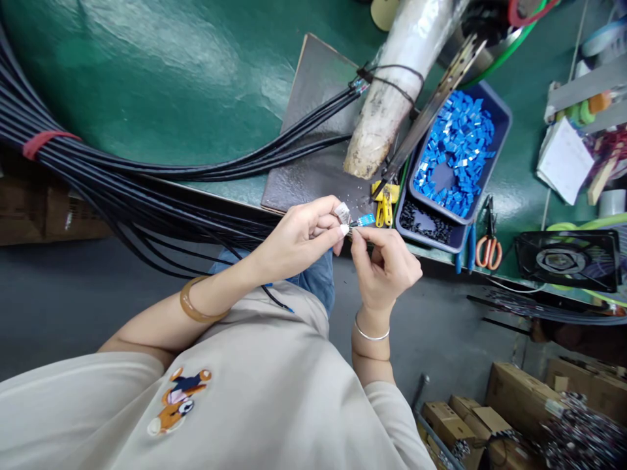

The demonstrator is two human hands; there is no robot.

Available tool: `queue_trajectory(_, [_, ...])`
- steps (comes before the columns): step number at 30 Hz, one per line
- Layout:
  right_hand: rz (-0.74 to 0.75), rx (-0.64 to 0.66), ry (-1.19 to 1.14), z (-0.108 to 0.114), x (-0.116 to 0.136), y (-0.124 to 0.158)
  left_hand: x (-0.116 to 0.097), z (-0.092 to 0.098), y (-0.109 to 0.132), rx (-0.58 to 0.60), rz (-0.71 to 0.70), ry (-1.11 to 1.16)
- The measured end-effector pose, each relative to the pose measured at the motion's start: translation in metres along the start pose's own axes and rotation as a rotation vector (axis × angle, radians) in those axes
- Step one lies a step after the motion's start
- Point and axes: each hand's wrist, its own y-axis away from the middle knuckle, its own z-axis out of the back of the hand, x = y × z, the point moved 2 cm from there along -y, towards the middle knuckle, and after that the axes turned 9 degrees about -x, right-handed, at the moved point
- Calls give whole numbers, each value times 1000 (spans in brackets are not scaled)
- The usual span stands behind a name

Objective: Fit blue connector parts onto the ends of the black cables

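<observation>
My left hand (300, 236) is closed in a pinch on the end of a thin black cable, with a taped fingertip near a small blue connector piece (365, 220). My right hand (386, 266) is closed too, its fingertips meeting the left hand's at that blue piece, just in front of the green bench edge. The cable's end is mostly hidden between my fingers. A thick bundle of black cables (122, 189) sweeps in from the left across the bench toward my hands.
A dark blue tray (499, 117) holds several small blue parts (455, 153) and black bits. Yellow clips (385, 202), orange-handled scissors (488, 245), a wrapped white post (392, 98), a black fan (568, 260) and cardboard boxes (519, 398) are nearby. A brown mat (313, 150) lies on the bench.
</observation>
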Motion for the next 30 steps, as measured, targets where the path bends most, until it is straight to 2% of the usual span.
queue_trajectory(5, [-3, 2, 34, 0, 2, 0, -1, 0, 1, 1, 54, 5])
queue_trajectory(8, [-46, -9, 20, 2, 4, -1, 0, -1, 0, -10, 22, 5])
queue_trajectory(10, [-187, 10, -29, 4, 3, 0, -1, -1, 0, -25, -30, 16])
queue_trajectory(13, [-478, 112, -221, 7, -3, 2, -3, 0, 2, -20, -82, 31])
queue_trajectory(15, [-570, 152, -359, 8, -5, 2, -4, 0, 3, -29, -85, 11])
queue_trajectory(17, [-568, 84, -384, 10, -6, 1, -5, 0, 4, -69, -87, -21])
queue_trajectory(20, [-520, -47, -261, 12, -8, -1, -6, -1, 3, -140, -88, -58])
queue_trajectory(25, [-436, 15, -106, 8, -9, 0, -6, -4, -2, -186, -110, -95])
queue_trajectory(28, [-340, -50, -48, 9, -8, 1, -7, -6, -5, -214, -113, -87])
queue_trajectory(30, [-328, -143, -89, 11, -7, 1, -7, -6, -7, -229, -102, -83])
